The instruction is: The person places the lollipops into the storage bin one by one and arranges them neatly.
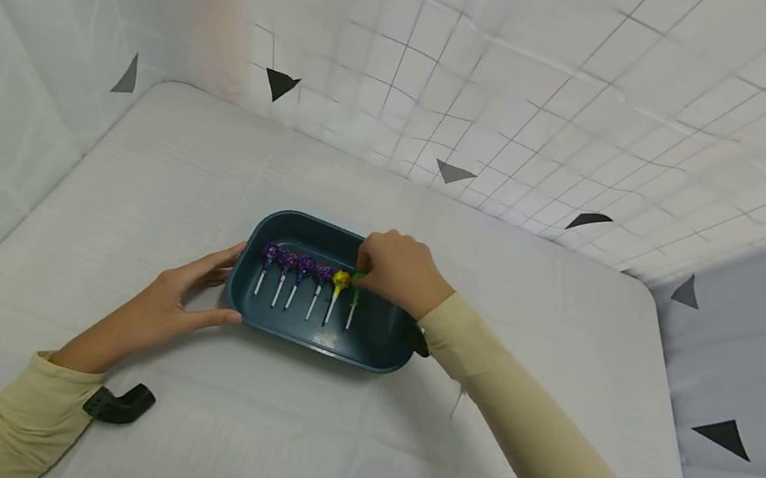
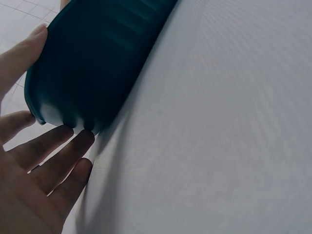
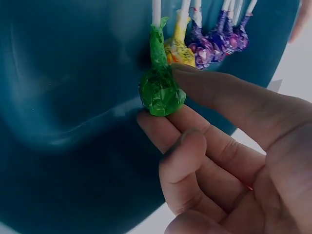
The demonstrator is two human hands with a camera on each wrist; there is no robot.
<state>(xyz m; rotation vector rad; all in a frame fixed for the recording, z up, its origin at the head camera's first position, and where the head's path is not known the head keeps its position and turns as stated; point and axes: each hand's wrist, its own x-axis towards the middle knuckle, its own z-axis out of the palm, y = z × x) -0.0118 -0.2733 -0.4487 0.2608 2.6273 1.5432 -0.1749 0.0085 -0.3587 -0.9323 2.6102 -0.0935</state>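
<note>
A dark teal tray [image 1: 370, 349] holds a row of wrapped lollipops, their white sticks pointing toward the person. Several purple lollipops [image 1: 305, 265] lie on the left, followed by a yellow one [image 1: 341, 279]. At the row's right end, my right hand [image 1: 403, 268] reaches over the far rim and pinches a green lollipop [image 3: 162, 92] by its wrapped head, between thumb and fingers. My left hand [image 1: 173, 299] touches the tray's left end, thumb spread from the other fingers. Its fingertips [image 2: 83, 139] rest against the outer wall in the left wrist view.
The tray stands on a table with a white cloth [image 1: 288, 443]. A thin white stick [image 1: 458, 402] shows beside the right sleeve. Behind the table hangs a white sheet [image 1: 412, 66] with grid lines and dark triangles. A black device [image 1: 120, 403] is strapped at the left wrist.
</note>
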